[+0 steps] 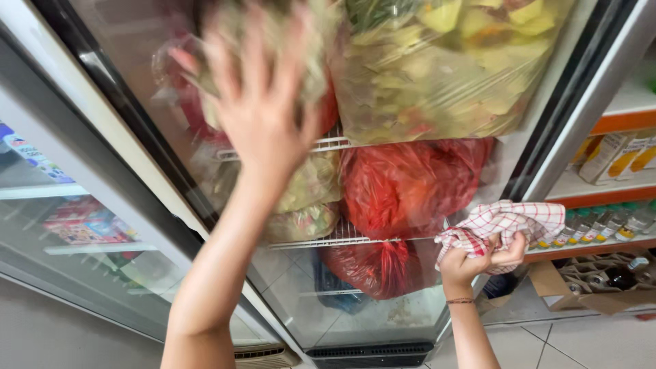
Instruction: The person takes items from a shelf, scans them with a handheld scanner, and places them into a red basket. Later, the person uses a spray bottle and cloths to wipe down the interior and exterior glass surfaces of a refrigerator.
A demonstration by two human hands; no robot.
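The setting is a shop interior with a pale tiled floor, dominated by an upright glass-door cooler with a dark door frame; the camera view is tilted. The left hand is raised with its fingers fully spread and its palm laid flat toward the glass door, at the level of the top shelf; motion blur prevents confirming whether the palm is in full contact with the pane. It grips nothing. The right hand is lower and to the right, near the door's right edge, with its fingers curled tight around a bunched red-and-white checked cloth; the cloth protrudes above and to the right of the fist and lies against or just beside the glass. A thin bracelet encircles the right wrist. Behind the glass, directly under the left hand, sits a clear bag of pale dried leaves; below it, on white wire shelves, lie red plastic bags, the nearest of which is just left of the cloth. A second glass-door cooler stands at the left. At the right, orange-edged shelves carry boxes and a row of small bottles, with an open cardboard box on the floor beneath.
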